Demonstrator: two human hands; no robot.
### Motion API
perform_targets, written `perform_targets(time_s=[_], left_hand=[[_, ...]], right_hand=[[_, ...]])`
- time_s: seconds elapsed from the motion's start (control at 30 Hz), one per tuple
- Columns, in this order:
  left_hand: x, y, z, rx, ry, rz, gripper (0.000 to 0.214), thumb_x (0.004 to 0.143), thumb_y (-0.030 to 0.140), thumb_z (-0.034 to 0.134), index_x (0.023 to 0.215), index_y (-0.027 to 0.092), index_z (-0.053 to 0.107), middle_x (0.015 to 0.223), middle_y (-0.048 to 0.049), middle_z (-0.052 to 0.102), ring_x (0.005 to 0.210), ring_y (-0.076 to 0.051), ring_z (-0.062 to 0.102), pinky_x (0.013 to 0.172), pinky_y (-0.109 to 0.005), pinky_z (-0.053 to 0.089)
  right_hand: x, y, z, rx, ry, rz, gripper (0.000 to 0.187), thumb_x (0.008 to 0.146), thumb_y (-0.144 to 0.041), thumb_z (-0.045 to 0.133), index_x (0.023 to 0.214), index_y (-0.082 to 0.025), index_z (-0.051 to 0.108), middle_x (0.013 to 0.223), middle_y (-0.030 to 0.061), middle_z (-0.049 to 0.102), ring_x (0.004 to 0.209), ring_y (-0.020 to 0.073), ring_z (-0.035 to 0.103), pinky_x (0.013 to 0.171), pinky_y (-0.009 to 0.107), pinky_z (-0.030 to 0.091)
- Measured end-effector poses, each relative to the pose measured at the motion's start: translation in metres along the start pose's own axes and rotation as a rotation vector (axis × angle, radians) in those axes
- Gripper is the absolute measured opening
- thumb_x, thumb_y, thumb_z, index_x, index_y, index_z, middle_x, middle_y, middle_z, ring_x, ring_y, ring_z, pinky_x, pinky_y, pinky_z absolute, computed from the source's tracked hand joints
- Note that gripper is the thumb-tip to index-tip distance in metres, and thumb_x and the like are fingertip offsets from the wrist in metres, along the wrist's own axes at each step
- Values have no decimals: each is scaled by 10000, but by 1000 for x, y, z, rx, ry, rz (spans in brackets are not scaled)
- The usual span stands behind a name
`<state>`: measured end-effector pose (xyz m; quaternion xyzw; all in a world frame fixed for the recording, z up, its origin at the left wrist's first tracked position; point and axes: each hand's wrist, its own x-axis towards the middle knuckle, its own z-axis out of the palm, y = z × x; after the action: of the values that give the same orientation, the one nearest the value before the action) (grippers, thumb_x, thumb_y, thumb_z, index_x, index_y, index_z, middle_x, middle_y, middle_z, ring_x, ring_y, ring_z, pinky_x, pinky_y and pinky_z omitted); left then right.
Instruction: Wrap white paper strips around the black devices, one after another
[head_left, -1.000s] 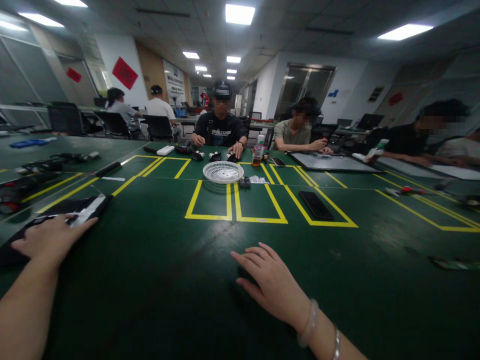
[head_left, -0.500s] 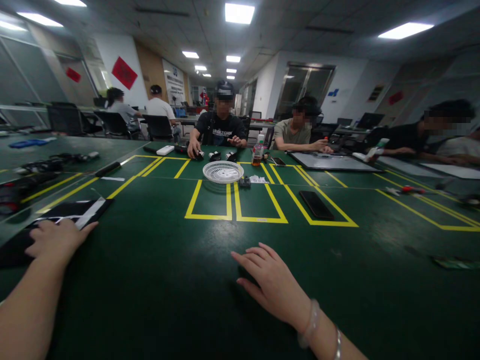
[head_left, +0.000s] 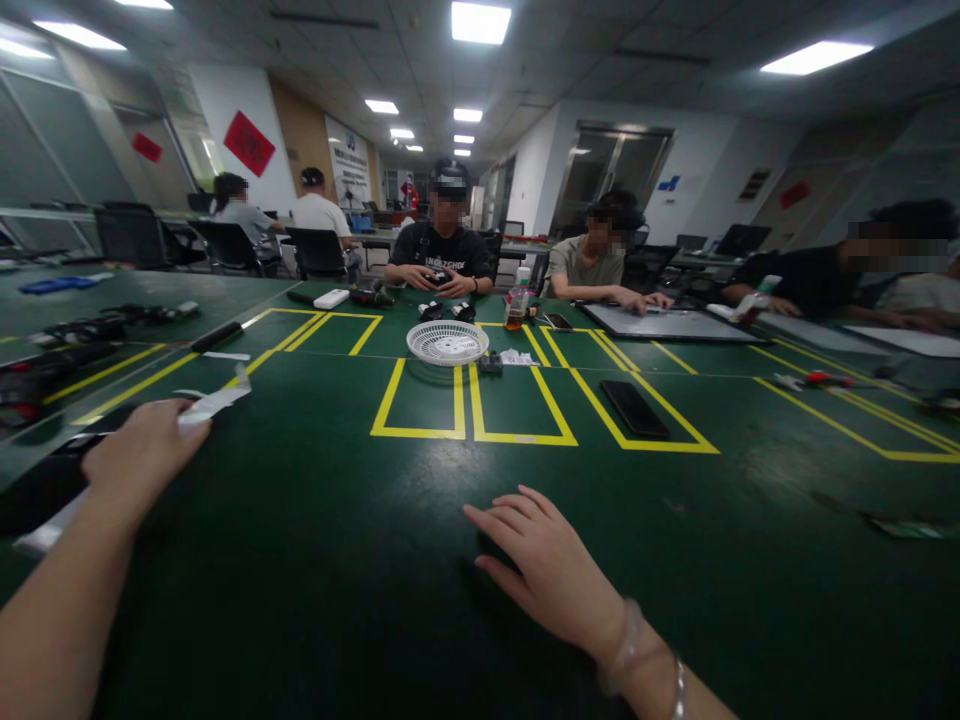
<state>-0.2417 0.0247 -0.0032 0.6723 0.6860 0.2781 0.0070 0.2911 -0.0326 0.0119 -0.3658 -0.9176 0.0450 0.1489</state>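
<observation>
My left hand (head_left: pixel 142 450) is at the left of the green table (head_left: pixel 337 560), closed on a flat black panel (head_left: pixel 45 480) with a white strip (head_left: pixel 214 404) along its edge; the panel's near end is lifted off the table. Flat on the table in front of me, my right hand (head_left: pixel 544 565) rests with its fingers stretched out and holds nothing. A bracelet circles that wrist.
Yellow tape boxes (head_left: pixel 420 400) mark the table. A white round fan grille (head_left: pixel 447 343) lies in the middle, a black phone (head_left: pixel 634 408) to its right, a bottle (head_left: pixel 516 305) behind. Several people sit at the far side. Tools lie at the left edge (head_left: pixel 82 335).
My left hand has closed on the black panel and lifted its edge, so the white strip now points up and right. My right hand has stayed still.
</observation>
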Motion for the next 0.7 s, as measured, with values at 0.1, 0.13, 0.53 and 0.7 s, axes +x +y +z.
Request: perform_targets(time_s=[0.1,0.13,0.53,0.7], left_hand=[[4,56,10,76,86,-64,702,760,708,434,1242,236,628,1112,-139,643,1133,-409,504,773,-509,370],[2,79,16,54,13,3,689,797,684,413,1289,239,599,1177,-138,615,1076,-358,545,777,-471,406],[-59,235,73,-110,-551,559,398,922,276,558,1317,304,523,1152,-45,554,872,-206,632,718,-269,472],[-58,231,67,-153,-585,595,427,912,258,597,1323,335,515,1181,-23,553,942,-199,625,771,-258,480]], right_hand=[[0,0,1,11,7,-3,492,932,-296,584,1409,-288,463,1247,32,641,1184,223,548,1123,501,319],[0,1,1,8,9,-4,489,932,-293,580,1407,-291,463,1261,31,635,1192,223,543,1126,505,314],[0,1,1,-125,108,-67,462,913,-197,580,1352,-323,510,1360,26,576,1277,243,485,1129,538,294],[1,0,-1,-61,60,-53,388,951,-181,531,1309,-331,528,1201,5,657,1195,217,544,1140,558,230]])
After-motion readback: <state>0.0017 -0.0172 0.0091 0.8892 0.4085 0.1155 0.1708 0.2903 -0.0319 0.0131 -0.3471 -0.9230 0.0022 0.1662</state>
